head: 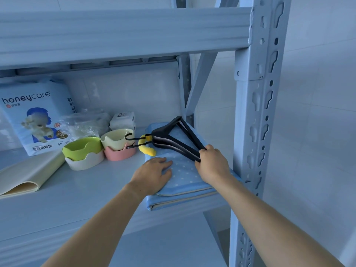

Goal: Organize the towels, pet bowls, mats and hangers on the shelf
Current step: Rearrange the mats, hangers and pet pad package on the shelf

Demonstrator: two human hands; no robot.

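Now right hand (211, 164) fingers pinch black hangers (173, 137).

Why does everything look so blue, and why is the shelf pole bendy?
Head view: a cool blue tint covers everything; the wide-angle lens bows the pale metal shelf post; light is soft, with faint shadows; the black plastic hangers in the right hand look sharp.

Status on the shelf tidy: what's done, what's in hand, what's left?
Looks done: pet bowls are nested in two pairs side by side, and the blue dotted mat lies folded at the right end of the shelf. In hand: the right hand grips the black hangers over that mat, and the left hand presses flat on it. Left: the hangers are not yet set down, and the cream mat lies loosely folded, askew.
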